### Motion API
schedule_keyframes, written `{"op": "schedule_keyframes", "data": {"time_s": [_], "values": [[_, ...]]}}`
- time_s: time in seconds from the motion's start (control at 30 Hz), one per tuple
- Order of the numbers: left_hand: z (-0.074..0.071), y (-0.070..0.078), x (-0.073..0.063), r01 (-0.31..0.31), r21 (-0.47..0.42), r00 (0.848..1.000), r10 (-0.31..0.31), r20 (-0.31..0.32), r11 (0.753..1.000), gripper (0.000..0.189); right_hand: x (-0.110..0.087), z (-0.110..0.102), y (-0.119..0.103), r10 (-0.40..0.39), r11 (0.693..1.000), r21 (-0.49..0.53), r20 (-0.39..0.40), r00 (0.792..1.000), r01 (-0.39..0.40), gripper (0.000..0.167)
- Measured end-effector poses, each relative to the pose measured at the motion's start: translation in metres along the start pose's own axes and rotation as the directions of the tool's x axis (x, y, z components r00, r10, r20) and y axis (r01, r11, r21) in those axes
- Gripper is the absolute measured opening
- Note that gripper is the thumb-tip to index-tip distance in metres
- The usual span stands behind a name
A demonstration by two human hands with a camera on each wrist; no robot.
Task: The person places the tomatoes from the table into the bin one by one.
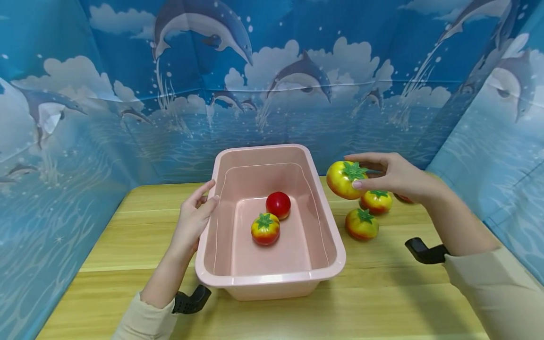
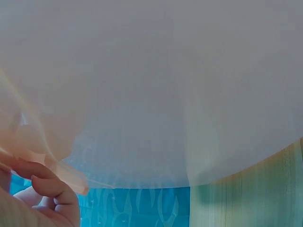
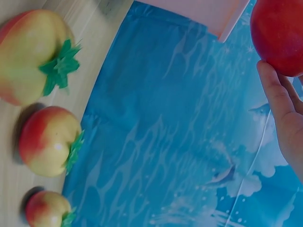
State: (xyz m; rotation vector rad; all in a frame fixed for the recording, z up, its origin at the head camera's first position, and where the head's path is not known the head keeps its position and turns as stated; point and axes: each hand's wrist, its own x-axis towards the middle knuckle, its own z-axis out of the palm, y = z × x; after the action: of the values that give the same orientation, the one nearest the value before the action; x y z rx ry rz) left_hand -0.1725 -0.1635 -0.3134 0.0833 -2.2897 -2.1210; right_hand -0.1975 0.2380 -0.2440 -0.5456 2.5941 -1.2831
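A pink plastic tub (image 1: 272,281) stands on the wooden table. My left hand (image 1: 193,217) grips its left rim, thumb on top; the left wrist view is mostly filled by the tub's outer wall (image 2: 142,94), with curled fingers (image 2: 52,187) at the lower left. Over the table, right of the tub, my right hand (image 1: 393,177) holds up a yellow-and-red toy tomato (image 1: 342,182) with green leaves. Its red underside (image 3: 279,38) faces the right wrist camera. Inside the tub lie a leafed tomato (image 1: 265,231) and a red one (image 1: 278,205), which seem to touch.
Under my right hand, two leafed tomatoes (image 1: 361,224) (image 1: 376,203) rest on the table (image 1: 382,293). A red piece of another tomato (image 1: 403,198) shows behind the right wrist. Blue dolphin-print curtains (image 1: 272,108) enclose the table at the back and sides.
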Motion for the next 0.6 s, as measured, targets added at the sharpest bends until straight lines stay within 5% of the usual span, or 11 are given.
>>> {"op": "schedule_keyframes", "data": {"time_s": [0.6], "values": [[0.000,0.000,0.002,0.005,-0.007,1.000,-0.006,-0.008,1.000,0.047,0.022,0.018,-0.018,-0.039,0.999,0.011,0.045,0.998,0.038,0.059]]}}
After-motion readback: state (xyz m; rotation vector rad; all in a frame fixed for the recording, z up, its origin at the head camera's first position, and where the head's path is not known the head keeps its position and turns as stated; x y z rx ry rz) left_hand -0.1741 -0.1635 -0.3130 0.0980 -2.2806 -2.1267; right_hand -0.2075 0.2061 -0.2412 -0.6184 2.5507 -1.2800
